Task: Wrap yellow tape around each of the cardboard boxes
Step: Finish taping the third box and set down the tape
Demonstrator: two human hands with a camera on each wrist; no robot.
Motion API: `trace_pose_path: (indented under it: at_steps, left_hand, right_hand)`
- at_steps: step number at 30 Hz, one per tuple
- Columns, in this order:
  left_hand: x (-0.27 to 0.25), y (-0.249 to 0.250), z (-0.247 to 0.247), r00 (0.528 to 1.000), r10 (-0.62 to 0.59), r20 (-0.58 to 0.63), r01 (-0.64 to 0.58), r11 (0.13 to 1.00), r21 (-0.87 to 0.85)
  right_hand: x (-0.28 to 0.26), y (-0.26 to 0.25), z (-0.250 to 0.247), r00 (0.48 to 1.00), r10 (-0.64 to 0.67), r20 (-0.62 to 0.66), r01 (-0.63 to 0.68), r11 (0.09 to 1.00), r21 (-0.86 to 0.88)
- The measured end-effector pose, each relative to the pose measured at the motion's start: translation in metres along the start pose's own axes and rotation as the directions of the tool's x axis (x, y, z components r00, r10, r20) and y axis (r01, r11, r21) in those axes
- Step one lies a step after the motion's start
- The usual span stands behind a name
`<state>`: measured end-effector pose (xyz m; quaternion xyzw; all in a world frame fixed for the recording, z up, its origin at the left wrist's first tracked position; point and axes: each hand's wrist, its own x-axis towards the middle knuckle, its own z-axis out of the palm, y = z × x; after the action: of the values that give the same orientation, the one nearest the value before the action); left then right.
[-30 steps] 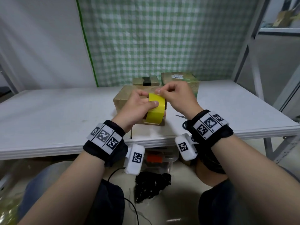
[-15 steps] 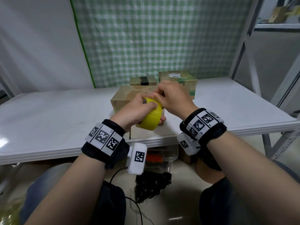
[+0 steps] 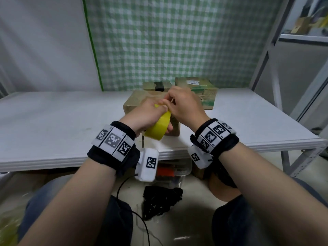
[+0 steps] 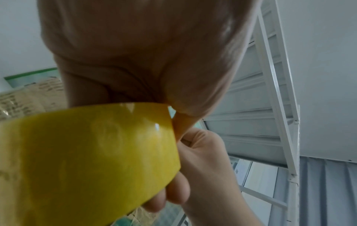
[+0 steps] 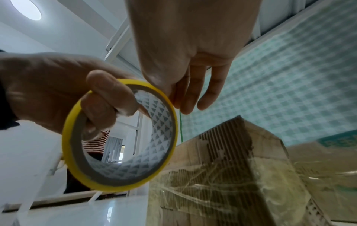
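White tabletop (image 3: 53,125) before a green checked backdrop (image 3: 177,41) carries the work. Above its near edge the yellow tape roll (image 3: 157,127) is held tilted, glossy outside, with a grey triangle-patterned core. The left hand (image 3: 145,116) grips it, fingers hooked through the hole. The right hand (image 3: 184,105) pinches the peeled tape end at the roll's top edge. Just behind stands the nearest cardboard box (image 3: 138,102), its worn brown sides covered in clear film. Two more boxes, a small one (image 3: 150,85) and a green-printed one (image 3: 204,91), sit behind it
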<state>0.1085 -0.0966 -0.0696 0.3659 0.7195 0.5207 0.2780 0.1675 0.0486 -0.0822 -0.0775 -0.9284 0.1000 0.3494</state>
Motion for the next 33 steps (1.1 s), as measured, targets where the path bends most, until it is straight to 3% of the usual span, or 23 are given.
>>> trace_pose_path:
  at_steps: [10, 16, 18, 21, 23, 30, 33]
  left_hand:
    - [0.001, 0.0, -0.001, 0.999, 0.016, -0.029, -0.015, 0.999, 0.038]
    - [-0.003, 0.0, 0.002, 0.998, 0.014, -0.06, -0.017, 0.999, -0.046]
    - [-0.003, -0.004, 0.005, 0.995, 0.054, -0.089, -0.058, 0.998, -0.04]
    - [0.001, -0.01, 0.007, 0.973, 0.156, -0.172, -0.143, 0.986, 0.087]
    - [0.001, -0.013, 0.008, 0.956, 0.209, -0.206, -0.176, 0.97, 0.167]
    - [-0.001, -0.014, 0.014, 0.929, 0.3, -0.217, -0.243, 0.937, 0.252]
    - [-0.003, -0.013, 0.018, 0.928, 0.308, -0.212, -0.222, 0.91, 0.351]
  right_hand:
    - [-0.001, -0.009, 0.007, 0.999, 0.036, 0.025, -0.035, 0.999, -0.033]
    - [-0.002, -0.008, 0.005, 0.999, 0.05, 0.008, -0.049, 0.998, -0.033]
    - [0.001, -0.004, 0.001, 0.992, 0.122, 0.022, -0.122, 0.992, 0.029]
    - [0.006, 0.0, -0.013, 0.944, 0.312, 0.104, -0.329, 0.88, 0.342]
    - [0.005, 0.002, -0.022, 0.922, 0.354, 0.158, -0.385, 0.792, 0.473]
    - [-0.007, 0.01, -0.027, 0.863, 0.386, 0.326, -0.505, 0.679, 0.533]
    - [-0.008, 0.008, -0.018, 0.879, 0.401, 0.259, -0.471, 0.641, 0.606]
